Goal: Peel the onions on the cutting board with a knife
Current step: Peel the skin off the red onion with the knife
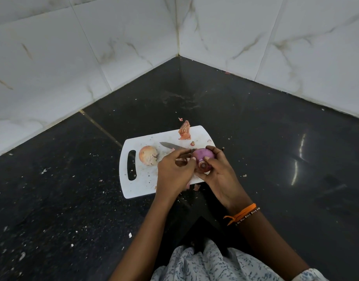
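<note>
Holding a partly peeled purple onion (204,160) just above the right end of a white plastic cutting board (146,179), a person works at the centre of the frame. The right hand (217,173) cups the onion from the right and below, its grip curled round the bulb with the thumb pressed near the trimmed root end. The left hand (174,169) closes in from the left, its grip pinching at the onion's side with thumb and fingertips; what exactly lies between them cannot be told. A steel-bladed kitchen knife (171,146) lies flat on the board just above the hands, its blade pointing left and its handle hidden behind the fingers. A second, unpeeled onion with pale brown skin (147,155) sits on the board's left part, beside the oval handle slot (131,167). A curl of dry orange onion skin (184,130) rests at the board's upper edge. The board lies on a black polished stone counter (63,189), flecked with small scraps. An orange thread band (242,213) circles the right wrist.
</note>
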Motion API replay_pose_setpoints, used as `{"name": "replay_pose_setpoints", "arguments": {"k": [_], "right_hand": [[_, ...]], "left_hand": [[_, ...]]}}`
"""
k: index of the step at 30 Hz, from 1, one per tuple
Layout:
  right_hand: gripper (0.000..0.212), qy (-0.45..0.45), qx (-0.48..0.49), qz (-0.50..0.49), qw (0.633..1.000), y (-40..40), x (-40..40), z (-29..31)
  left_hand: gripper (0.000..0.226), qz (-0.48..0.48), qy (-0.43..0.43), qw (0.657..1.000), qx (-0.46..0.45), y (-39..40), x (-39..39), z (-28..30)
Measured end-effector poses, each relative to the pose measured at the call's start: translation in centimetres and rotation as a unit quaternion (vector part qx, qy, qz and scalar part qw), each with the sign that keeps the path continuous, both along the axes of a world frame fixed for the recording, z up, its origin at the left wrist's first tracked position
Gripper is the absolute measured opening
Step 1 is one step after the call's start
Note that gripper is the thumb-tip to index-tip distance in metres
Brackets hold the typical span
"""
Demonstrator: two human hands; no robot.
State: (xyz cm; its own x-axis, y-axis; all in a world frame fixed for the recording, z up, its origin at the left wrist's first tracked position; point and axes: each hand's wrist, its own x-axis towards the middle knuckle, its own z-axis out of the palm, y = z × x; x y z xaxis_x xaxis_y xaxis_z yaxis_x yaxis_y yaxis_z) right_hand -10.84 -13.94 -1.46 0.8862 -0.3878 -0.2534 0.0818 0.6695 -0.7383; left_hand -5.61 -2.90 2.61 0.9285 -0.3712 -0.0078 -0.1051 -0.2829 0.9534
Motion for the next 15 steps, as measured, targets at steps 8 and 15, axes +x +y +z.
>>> {"name": "replay_pose_setpoints", "arguments": {"k": [8,15], "right_hand": [[0.026,-0.002,-0.034,0.025,0.999,0.45,-0.08,0.12],[0.030,0.001,-0.068,0.041,0.997,0.54,-0.22,0.30]], "left_hand": [[0.016,0.001,-0.012,0.999,0.034,0.41,0.30,-0.06],[0.014,-0.001,-0.025,0.998,0.060,0.35,0.41,-0.49]]}}
